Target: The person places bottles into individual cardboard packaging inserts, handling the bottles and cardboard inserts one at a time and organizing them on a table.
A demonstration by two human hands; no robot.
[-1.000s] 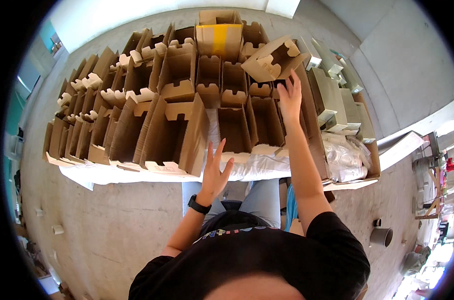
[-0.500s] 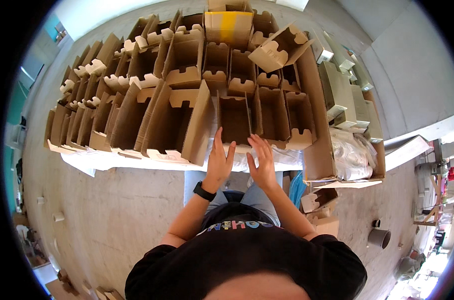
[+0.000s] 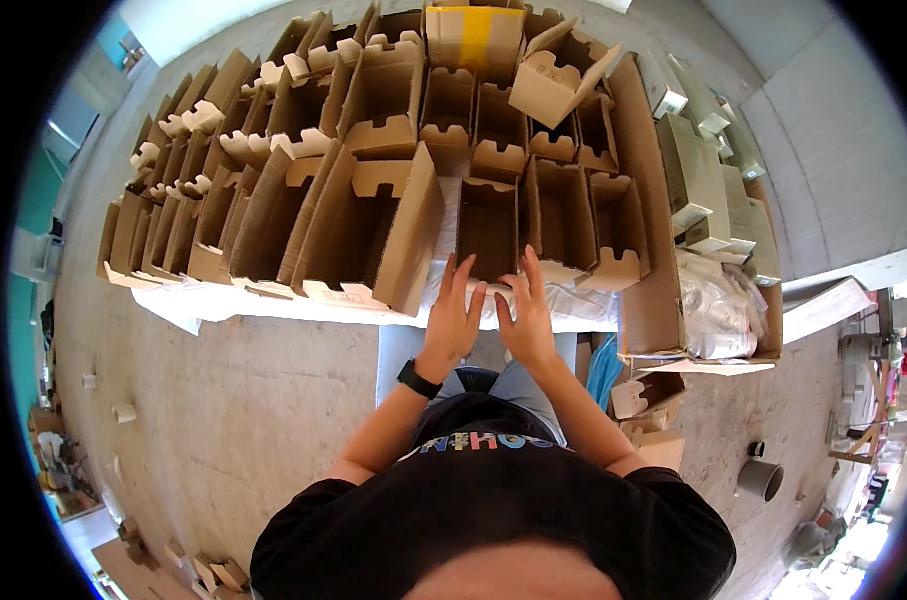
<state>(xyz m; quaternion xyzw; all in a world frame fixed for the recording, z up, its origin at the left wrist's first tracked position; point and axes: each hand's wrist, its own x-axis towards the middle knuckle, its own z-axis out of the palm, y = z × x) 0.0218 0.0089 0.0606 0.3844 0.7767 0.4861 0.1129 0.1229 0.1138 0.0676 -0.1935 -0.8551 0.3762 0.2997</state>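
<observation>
My left hand and my right hand are side by side at the near end of a small open cardboard box. Both have their fingers stretched out and apart, pointing away from me. The fingertips reach the box's near edge, partly covering it; I cannot tell how firmly they touch. Nothing shows between the hands. To the left of this box, across a narrow gap, stands a larger open cardboard box. Two narrow open boxes sit to its right, the nearer being a brown box.
Several rows of open cardboard boxes fill the white-covered table. A tilted box rests on others at the back. At right, a big carton holds pale green boxes and clear plastic bags. A grey bucket stands on the floor.
My hands have come slightly closer together at the small box's near end. The whole view has shifted a little, so the boxes appear farther right and higher.
</observation>
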